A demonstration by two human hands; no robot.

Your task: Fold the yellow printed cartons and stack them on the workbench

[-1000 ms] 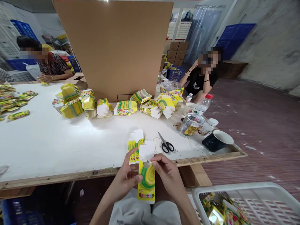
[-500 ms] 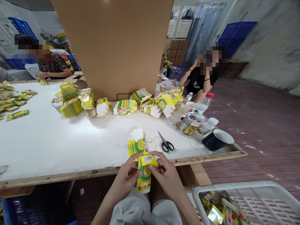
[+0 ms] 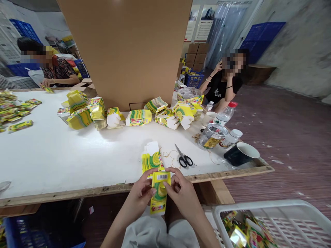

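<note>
Both my hands hold one small yellow and green carton upright over my lap, just below the table's front edge. My left hand grips its left side, fingers curled. My right hand grips the right side, its fingers on the closed barcode flap at the top. Just beyond, on the white table, lies a short stack of flat cartons of the same print. Rubber bands and black-handled scissors lie to the right of that stack.
A large brown cardboard sheet stands at the table's far side, with piles of folded cartons along its foot. Cups, bottles and a dark mug crowd the right end. A white crate with cartons sits at my right. Two people sit beyond.
The carton's white top flaps, open a second ago, are now folded down under the barcode flap. The carton has shifted slightly lower and left in my hands.
</note>
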